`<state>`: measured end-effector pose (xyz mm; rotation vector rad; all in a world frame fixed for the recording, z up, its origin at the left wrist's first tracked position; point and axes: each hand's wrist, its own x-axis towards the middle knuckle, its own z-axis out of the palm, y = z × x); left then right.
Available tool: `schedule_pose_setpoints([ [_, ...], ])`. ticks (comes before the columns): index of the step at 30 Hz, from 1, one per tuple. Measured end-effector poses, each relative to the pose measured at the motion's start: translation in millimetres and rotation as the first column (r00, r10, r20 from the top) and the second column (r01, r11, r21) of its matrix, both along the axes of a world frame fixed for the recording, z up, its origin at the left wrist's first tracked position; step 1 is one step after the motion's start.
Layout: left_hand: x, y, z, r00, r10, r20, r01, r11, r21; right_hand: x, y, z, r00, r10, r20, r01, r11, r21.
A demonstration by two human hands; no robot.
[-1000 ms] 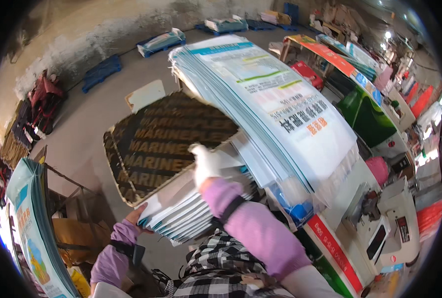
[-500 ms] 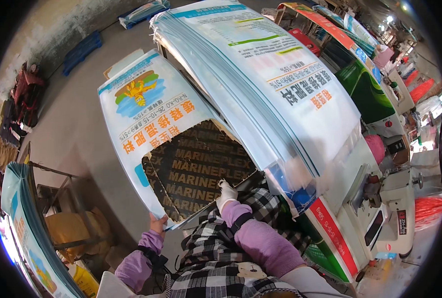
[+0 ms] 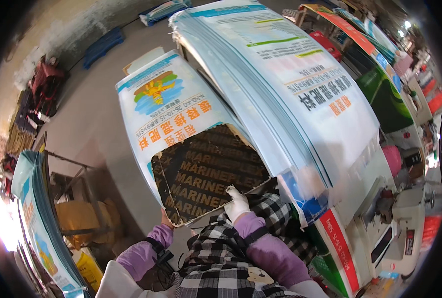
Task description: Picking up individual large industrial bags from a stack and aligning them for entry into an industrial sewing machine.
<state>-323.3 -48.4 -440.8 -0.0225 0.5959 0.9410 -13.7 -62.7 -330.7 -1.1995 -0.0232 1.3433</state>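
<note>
Right hand point(image 3: 238, 204) over dark board's point(image 3: 208, 171) near edge, fingers point(image 3: 231, 192) perhaps bent.

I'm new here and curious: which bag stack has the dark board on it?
The middle stack, immediately left of the biggest stack. Only its near end is covered by the dark board.

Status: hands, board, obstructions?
Right hand on dark board, near edge; left hand at near-left corner. Board atop printed sacks. Larger sack stack close on right.

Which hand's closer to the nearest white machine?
Right. The right hand touches the edge of the dark board, left of the white machine; the left hand is farther left, by the board's corner.
</note>
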Motion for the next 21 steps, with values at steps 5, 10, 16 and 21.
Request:
schedule_pose_setpoints([
  [5,42,-14,71,0.802,0.205,-0.561,-0.073,0.966,0.249,25,-17,1,0.281,0.177,0.943,-0.420,0.907,-0.046],
  [10,45,-5,92,0.799,0.244,-0.550,0.116,0.834,0.539,10,-6,-32,0.991,0.037,0.128,-0.057,0.986,0.154],
  [16,16,-8,62,0.858,0.159,-0.489,0.021,0.939,0.343,-6,4,14,0.987,0.068,0.147,-0.080,0.994,0.079],
  [21,2,-23,48,-0.010,0.448,-0.894,0.583,0.729,0.358,6,-5,-55,0.812,-0.176,-0.557,0.133,0.984,-0.116],
])
